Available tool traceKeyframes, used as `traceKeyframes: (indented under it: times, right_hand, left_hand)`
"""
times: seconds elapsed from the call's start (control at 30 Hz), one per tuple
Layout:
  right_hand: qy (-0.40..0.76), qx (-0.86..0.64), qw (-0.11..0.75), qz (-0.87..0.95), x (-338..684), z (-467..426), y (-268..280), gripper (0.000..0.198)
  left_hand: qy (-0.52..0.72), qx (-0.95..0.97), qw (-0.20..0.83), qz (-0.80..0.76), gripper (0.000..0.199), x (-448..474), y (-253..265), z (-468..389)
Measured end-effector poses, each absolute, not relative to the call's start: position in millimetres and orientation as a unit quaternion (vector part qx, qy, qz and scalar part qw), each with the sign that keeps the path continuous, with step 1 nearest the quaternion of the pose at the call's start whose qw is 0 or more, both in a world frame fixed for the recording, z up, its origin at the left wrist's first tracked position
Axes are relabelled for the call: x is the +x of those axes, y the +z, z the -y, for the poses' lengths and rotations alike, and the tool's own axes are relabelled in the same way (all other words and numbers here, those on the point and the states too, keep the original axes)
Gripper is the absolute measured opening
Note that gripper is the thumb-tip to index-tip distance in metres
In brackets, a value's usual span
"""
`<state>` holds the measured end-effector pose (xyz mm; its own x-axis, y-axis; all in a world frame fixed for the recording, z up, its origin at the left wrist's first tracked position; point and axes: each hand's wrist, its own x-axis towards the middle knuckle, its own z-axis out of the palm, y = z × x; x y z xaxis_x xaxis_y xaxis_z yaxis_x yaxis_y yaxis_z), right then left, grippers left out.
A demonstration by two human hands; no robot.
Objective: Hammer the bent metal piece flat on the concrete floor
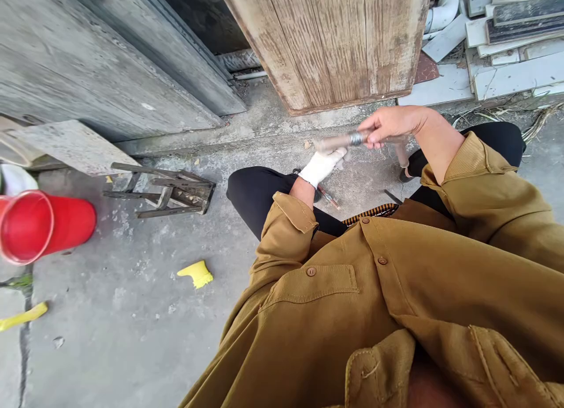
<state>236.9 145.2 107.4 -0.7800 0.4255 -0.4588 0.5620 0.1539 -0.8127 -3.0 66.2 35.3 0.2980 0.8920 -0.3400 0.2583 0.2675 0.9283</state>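
My right hand (390, 126), bare, is closed around a brown wooden stick (332, 142) that points left and is smeared by motion. Shiny metal wire (355, 138) is wound around the stick just beside the fingers. Below it is my left hand (324, 167) in a white glove, its fingers curled together close under the stick. What those fingers hold, if anything, is blurred. Under my right wrist a brown wooden piece (402, 154) slants down; I cannot tell whether it joins the stick. A thin reddish-brown stick (328, 196) lies by my left foot.
A small wooden frame (170, 191) lies on the concrete at left, near a tipped red bucket (70, 223). Yellow pieces (197, 273) are on the floor. Ahead leans a wooden panel (339, 44), with stacked boards (520, 50) at right. A striped seat edge (372, 213) shows beneath me.
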Motion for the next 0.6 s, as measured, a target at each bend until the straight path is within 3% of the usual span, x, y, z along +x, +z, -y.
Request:
traceKeyframes:
  times: [0.07,0.13,0.33,0.43,0.6]
  right_hand:
    - [-0.579,0.36,-0.045,-0.73,240,-147,110,0.038]
    - [-0.584,0.388,-0.094,-0.706,240,-147,109,0.037]
    - [-0.523,0.496,-0.096,-0.687,229,-150,92,0.035]
    - [-0.451,0.542,-0.033,-0.708,226,-153,89,0.026]
    - [-0.334,0.491,0.205,-0.778,221,-147,88,0.012]
  left_hand:
    - [0.262,0.56,0.612,-0.493,0.028,-3,35,-65]
    - [0.244,0.57,0.631,-0.466,0.028,-2,38,-62]
    - [0.228,0.561,0.641,-0.472,0.027,5,65,-51]
    - [0.235,0.562,0.638,-0.47,0.027,7,79,-46]
    - [0.247,0.573,0.609,-0.49,0.026,3,85,-40]
